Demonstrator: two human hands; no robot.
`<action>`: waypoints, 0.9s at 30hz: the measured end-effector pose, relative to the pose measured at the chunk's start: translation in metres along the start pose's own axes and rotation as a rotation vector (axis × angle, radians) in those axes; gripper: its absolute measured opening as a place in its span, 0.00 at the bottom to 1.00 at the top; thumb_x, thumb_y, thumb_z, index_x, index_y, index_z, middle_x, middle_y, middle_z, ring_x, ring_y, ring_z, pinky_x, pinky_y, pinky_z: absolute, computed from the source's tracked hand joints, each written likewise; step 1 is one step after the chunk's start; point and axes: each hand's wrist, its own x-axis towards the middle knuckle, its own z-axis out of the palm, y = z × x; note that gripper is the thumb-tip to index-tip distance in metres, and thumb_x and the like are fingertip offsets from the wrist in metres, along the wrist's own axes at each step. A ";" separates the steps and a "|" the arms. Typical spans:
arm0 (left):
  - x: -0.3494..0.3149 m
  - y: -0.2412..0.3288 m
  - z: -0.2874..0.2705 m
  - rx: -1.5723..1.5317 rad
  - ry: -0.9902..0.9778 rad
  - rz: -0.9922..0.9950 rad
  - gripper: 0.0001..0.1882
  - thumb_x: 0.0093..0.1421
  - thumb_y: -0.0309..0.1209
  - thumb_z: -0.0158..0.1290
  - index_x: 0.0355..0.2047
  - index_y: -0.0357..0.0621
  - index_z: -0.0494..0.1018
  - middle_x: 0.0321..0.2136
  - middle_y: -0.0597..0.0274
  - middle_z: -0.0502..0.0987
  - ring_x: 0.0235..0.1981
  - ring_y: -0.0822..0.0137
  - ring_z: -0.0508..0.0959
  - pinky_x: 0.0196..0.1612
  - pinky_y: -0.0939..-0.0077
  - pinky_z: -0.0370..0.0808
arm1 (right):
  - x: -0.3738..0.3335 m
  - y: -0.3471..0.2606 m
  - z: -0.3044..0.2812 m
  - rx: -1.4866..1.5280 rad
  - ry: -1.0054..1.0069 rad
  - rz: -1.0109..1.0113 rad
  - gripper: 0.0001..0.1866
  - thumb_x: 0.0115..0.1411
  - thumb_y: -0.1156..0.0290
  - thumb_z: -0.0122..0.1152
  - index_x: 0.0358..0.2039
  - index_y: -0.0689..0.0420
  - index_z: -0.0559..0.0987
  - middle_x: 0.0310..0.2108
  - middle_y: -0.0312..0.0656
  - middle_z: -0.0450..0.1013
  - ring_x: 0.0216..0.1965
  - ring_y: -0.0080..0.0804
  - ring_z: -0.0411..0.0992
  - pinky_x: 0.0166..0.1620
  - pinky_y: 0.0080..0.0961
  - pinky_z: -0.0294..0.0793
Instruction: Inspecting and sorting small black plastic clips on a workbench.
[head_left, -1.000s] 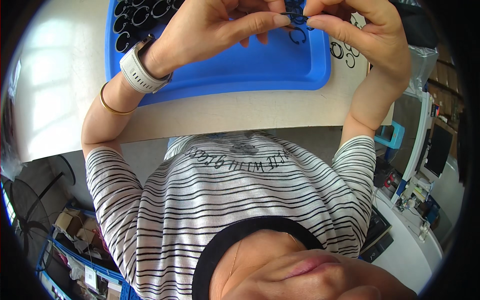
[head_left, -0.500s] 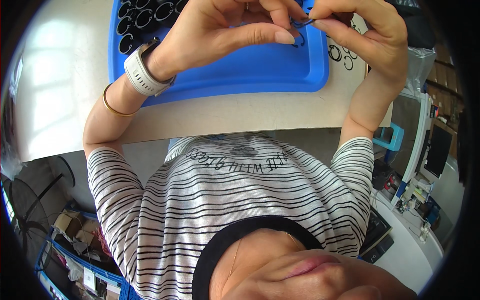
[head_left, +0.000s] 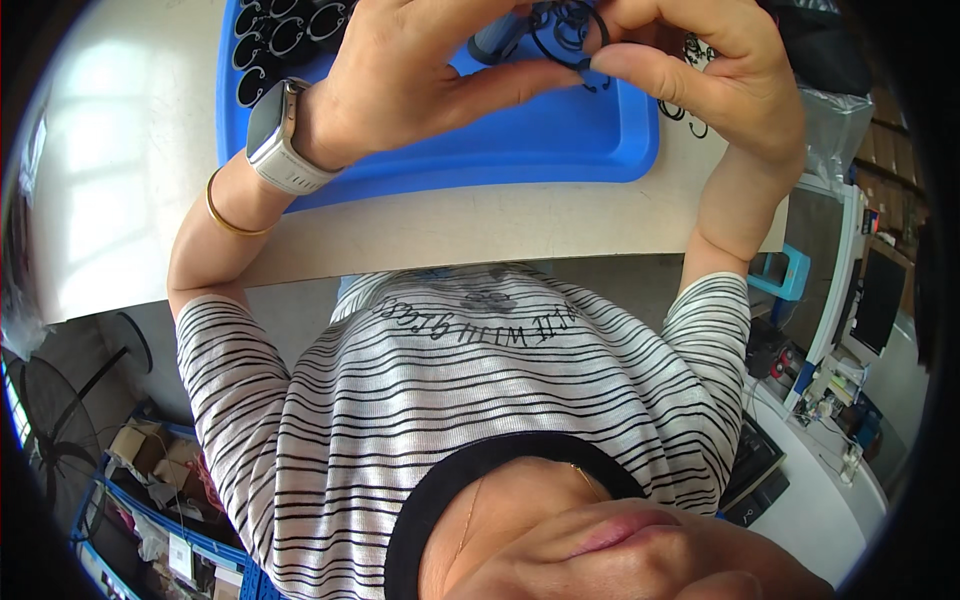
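My left hand (head_left: pixel 430 75) and my right hand (head_left: pixel 715 75) meet above the blue tray (head_left: pixel 480 170). Between their thumbs and fingers they hold a thin black open ring (head_left: pixel 537 40), like a snap ring, one hand at each side. The upper fingers of both hands run out of the picture. Beside the left fingers shows a dark cylindrical part (head_left: pixel 497 42); whether it is held or lies in the tray I cannot tell. More black rings lie in the tray behind the held one.
Several black cylindrical parts with rings (head_left: pixel 290 38) fill the tray's left side. Loose black snap rings (head_left: pixel 697 128) lie on the pale table (head_left: pixel 480 232) right of the tray. A clear plastic bag (head_left: pixel 838 130) is at the far right, a fan (head_left: pixel 60 425) at the lower left.
The hands have turned and come slightly apart. The ring, pinched nearly edge-on before, now shows as a round loop between the thumbs. The dark cylindrical part has come into view.
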 end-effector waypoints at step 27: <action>0.005 0.007 0.001 -0.162 0.008 -0.140 0.20 0.55 0.16 0.65 0.49 0.31 0.77 0.36 0.53 0.83 0.32 0.64 0.84 0.34 0.74 0.80 | 0.004 0.011 -0.001 0.046 0.111 0.008 0.07 0.60 0.72 0.71 0.31 0.62 0.83 0.23 0.32 0.77 0.20 0.11 0.68 0.22 0.12 0.62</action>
